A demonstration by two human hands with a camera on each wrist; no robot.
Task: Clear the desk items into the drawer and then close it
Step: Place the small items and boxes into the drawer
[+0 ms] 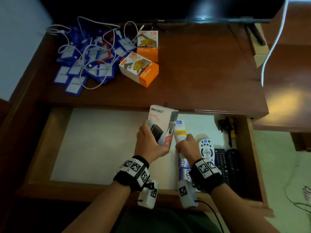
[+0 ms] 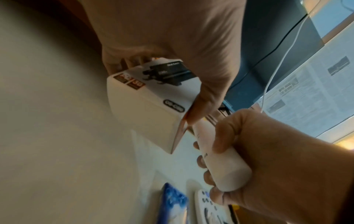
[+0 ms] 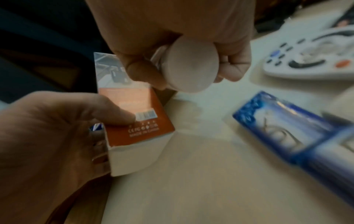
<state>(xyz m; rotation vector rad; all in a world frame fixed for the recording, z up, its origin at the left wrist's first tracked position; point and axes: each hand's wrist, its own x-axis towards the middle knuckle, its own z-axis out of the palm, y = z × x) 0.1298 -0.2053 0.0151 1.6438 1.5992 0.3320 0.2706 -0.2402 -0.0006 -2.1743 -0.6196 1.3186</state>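
Observation:
The drawer (image 1: 38, 148) is pulled open and lined in white. Above its middle my left hand (image 1: 149, 145) grips a white charger box (image 1: 161, 125) with a red side, tilted upright. In the left wrist view the fingers of that hand (image 2: 172, 37) wrap the box (image 2: 149, 97). Just to the right my right hand (image 1: 188, 147) grips a white tube (image 1: 180, 133) with a yellow label. Its round end (image 3: 189, 65) shows in the right wrist view, close beside the box (image 3: 134, 121). On the desk lie two orange charger boxes (image 1: 139, 69) and a heap of blue badge holders (image 1: 87, 59) tangled with white cables.
In the drawer's right part lie a white remote (image 1: 206, 148), two black remotes (image 1: 234, 165) and blue boxes (image 1: 184, 163). The drawer's left half shows bare white liner. A dark screen (image 1: 218, 7) stands at the desk's back edge, with a white cable hanging at the right.

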